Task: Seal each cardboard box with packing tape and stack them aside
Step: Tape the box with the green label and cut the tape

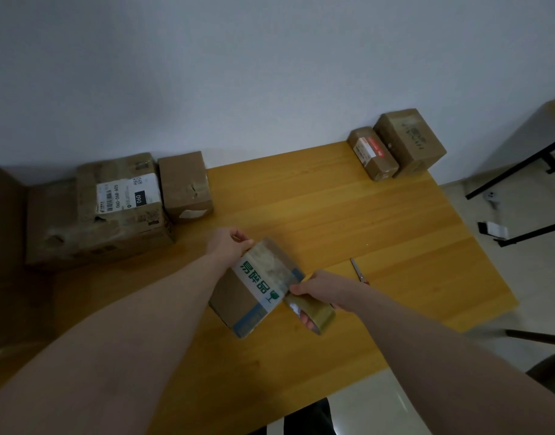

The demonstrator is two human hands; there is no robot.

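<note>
A small cardboard box (254,284) with green printed characters and blue edging lies near the middle of the wooden table (379,221). My left hand (227,244) grips its far end. My right hand (320,288) holds a roll of brownish packing tape (314,313) against the box's near right corner, thumb pressed at the box edge. A strip of tape appears to run along the box top.
Several cardboard boxes sit at the left, a labelled box (122,196) stacked on a larger one, a plain box (185,186) beside it. Two boxes (395,146) rest at the table's far right corner. Scissors (359,271) lie right of my hand. Black table legs (521,171) stand beyond the right edge.
</note>
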